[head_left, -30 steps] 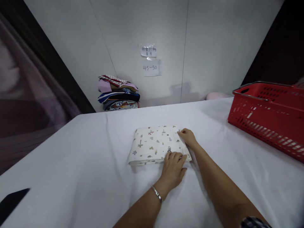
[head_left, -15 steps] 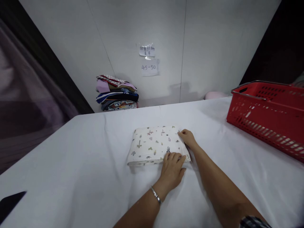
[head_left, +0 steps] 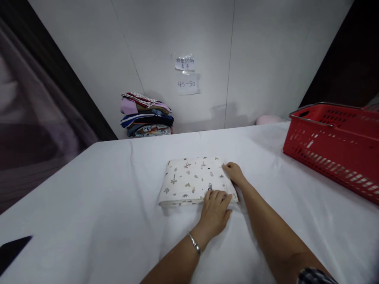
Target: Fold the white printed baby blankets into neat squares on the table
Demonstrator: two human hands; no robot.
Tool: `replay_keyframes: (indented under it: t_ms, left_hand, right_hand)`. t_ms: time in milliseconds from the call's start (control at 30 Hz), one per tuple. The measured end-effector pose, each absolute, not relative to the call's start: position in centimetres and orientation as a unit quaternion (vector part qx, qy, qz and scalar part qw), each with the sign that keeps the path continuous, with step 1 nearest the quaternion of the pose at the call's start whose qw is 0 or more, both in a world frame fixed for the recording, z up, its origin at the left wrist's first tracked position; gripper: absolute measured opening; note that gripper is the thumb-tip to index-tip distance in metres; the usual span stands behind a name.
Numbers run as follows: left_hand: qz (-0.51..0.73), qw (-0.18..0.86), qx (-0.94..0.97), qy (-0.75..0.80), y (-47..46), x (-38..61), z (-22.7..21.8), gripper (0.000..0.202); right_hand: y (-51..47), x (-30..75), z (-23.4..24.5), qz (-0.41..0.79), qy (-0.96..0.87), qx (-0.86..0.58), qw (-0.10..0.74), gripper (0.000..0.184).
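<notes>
A folded white cloth (head_left: 192,179) with small printed plants and shapes lies flat in the middle of the table, its layered fold edge towards me. My left hand (head_left: 216,209), with a silver bangle at the wrist, rests its outstretched fingers on the cloth's near right corner; the thumb is apart, over the table. At the far right edge, my right hand (head_left: 233,172) has its fingers closed on the cloth's border in a pinch. The underside of the cloth is hidden.
On the right of the white-covered table (head_left: 118,221) stands a red plastic basket (head_left: 334,146) with a metal handle. A pile of folded fabrics (head_left: 147,118) sits beyond the far edge, below paper signs (head_left: 188,83) on the wall. A dark flat object (head_left: 13,252) lies at the left.
Both hands and the cloth hold the same places. Only the camera view has shifted very slightly.
</notes>
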State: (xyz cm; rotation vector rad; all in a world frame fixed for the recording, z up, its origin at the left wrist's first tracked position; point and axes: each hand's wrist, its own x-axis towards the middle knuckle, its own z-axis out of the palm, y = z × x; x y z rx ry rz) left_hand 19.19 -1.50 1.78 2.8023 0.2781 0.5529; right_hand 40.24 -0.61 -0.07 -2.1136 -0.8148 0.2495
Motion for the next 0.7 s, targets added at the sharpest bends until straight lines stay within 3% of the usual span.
replay_keyframes:
  t_ms: [533, 700]
  left_hand:
    - [0.183, 0.138, 0.970, 0.082, -1.5, 18.9, 1.8, 0.042]
    - [0.192, 0.127, 0.970, 0.073, -1.4, 18.4, 1.7, 0.036]
  right_hand:
    - [-2.7, 39.1, 0.4, 0.112, -0.338, -0.871, 0.338, 0.032]
    - [-4.8, 36.6, 1.0, -0.012, -0.423, -0.836, 0.349, 0.027]
